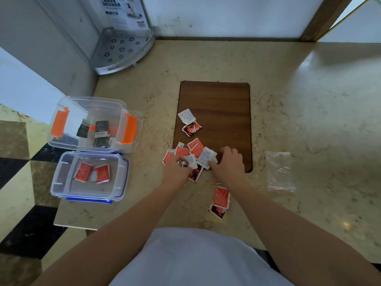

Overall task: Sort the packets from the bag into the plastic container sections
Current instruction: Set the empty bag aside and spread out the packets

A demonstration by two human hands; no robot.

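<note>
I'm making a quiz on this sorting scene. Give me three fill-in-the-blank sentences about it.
1. The container with blue clips holds ___ red packets.
2. The packet pile lies partly on a ___ board.
3. The empty bag lies to the ___ of the right hand.

Missing words: two; wooden; right

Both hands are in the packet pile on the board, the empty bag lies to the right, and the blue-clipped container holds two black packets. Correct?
Not quite: in the head view the blue-clipped container holds two red packets, not black. The rest stands.
</note>
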